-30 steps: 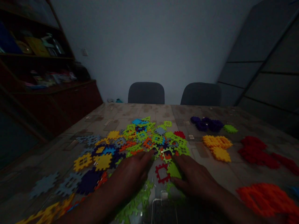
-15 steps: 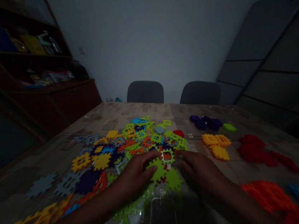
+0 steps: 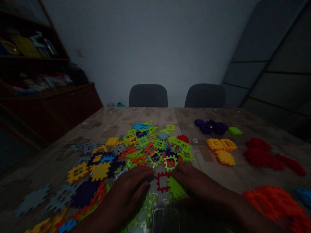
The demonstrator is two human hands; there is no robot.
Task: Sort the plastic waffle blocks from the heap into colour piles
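My left hand [image 3: 130,189] hangs low over the near part of the table, thumb a little apart from the forefinger, with no piece showing between them. My right hand [image 3: 196,181] reaches in from the other side, its fingertips at a solid lime piece [image 3: 175,188] and overlapping its edge; I cannot tell whether they grip it or only touch it. Between my hands lies a red square frame [image 3: 162,182], its right edge meeting the lime piece. Just beyond it is a lime open frame [image 3: 170,163], at the near edge of a mixed heap [image 3: 145,144] of toothed pieces. Left of my left hand lie a dark purple piece [image 3: 85,193] and a yellow window piece [image 3: 77,172]. Over to my right sit a yellow pile [image 3: 222,150], a red pile [image 3: 261,154], an orange pile [image 3: 274,202] and, farther back, a purple cluster [image 3: 212,127]. Two grey chairs [image 3: 148,95] stand behind the table [image 3: 189,116].
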